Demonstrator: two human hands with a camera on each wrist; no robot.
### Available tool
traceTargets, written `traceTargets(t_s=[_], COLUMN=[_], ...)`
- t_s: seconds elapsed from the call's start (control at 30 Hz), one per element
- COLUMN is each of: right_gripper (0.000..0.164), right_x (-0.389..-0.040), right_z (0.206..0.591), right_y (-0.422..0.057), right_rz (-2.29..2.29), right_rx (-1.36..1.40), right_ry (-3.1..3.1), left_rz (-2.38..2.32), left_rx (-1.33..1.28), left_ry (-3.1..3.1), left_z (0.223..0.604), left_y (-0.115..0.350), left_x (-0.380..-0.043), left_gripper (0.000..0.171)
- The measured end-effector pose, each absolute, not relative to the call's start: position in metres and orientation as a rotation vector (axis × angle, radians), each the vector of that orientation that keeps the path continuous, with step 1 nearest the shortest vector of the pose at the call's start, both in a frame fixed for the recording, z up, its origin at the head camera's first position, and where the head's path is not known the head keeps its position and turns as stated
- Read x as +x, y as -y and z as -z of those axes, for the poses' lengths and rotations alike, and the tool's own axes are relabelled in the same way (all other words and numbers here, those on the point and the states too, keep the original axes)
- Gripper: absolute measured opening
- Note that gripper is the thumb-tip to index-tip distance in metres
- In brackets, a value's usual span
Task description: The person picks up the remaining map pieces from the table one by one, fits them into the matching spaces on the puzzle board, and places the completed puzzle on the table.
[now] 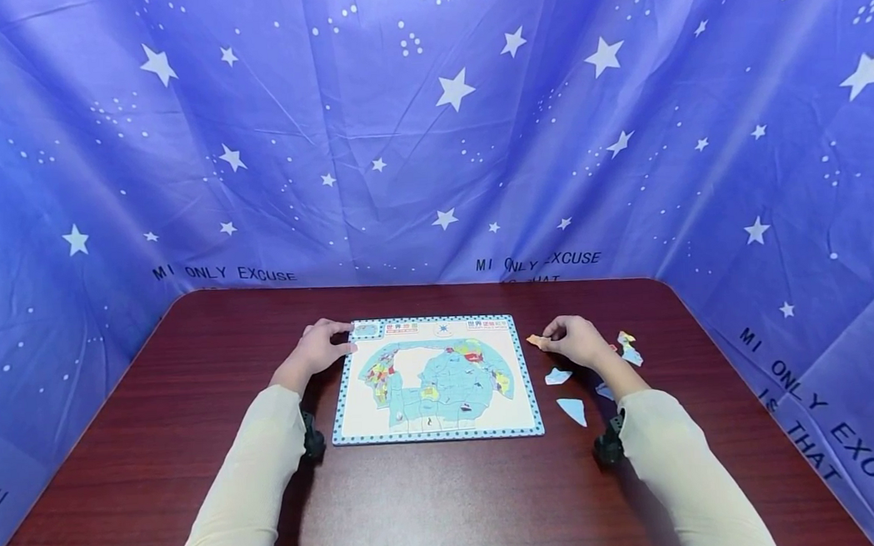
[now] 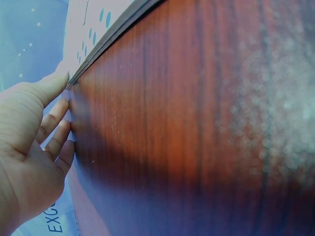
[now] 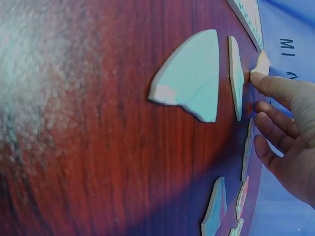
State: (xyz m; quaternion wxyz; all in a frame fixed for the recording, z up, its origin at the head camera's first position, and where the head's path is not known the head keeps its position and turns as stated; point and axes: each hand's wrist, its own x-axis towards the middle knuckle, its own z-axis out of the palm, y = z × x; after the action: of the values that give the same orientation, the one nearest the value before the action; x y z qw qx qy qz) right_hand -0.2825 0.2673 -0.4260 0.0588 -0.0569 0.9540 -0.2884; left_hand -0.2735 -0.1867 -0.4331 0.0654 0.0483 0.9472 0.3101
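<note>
A world-map puzzle board point(image 1: 439, 432) with a blue dotted border lies flat on the table. Most of its map is filled, but a white gap shows at the upper left of the map. My left hand point(image 1: 315, 348) rests against the board's upper left edge, fingers fairly straight; in the left wrist view the thumb point(image 2: 51, 87) touches the edge. Right of the board, my right hand point(image 1: 578, 341) pinches an orange puzzle piece point(image 1: 537, 341) between thumb and fingers. In the right wrist view that piece point(image 3: 262, 64) shows pale yellow-orange beyond the thumb.
Nearest the right hand are a small light-blue piece point(image 1: 558, 376) and a larger wedge-shaped blue piece point(image 1: 571, 412). More loose pieces point(image 1: 629, 350) lie beyond the right wrist, some partly hidden by it. A blue star-printed curtain point(image 1: 399, 142) surrounds the dark red wooden table point(image 1: 436, 507).
</note>
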Motion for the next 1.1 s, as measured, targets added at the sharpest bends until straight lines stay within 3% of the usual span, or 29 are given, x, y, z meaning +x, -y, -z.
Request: traceTargets(t_s=[0.2, 1.1], right_gripper=[0.012, 0.024], right_x=[-0.280, -0.277], right_z=[0.423, 0.413], right_y=[-0.267, -0.257], right_rz=[0.932, 1.218], right_rx=[-0.158, -0.229], right_ry=[-2.875, -2.694], left_rz=[-0.929, -0.952], left_rx=[0.141, 0.122], left_ry=[-2.859, -2.856], left_z=[0.434, 0.432], left_y=[0.187, 0.186], left_x=[-0.274, -0.273], left_gripper=[0.048, 0.048])
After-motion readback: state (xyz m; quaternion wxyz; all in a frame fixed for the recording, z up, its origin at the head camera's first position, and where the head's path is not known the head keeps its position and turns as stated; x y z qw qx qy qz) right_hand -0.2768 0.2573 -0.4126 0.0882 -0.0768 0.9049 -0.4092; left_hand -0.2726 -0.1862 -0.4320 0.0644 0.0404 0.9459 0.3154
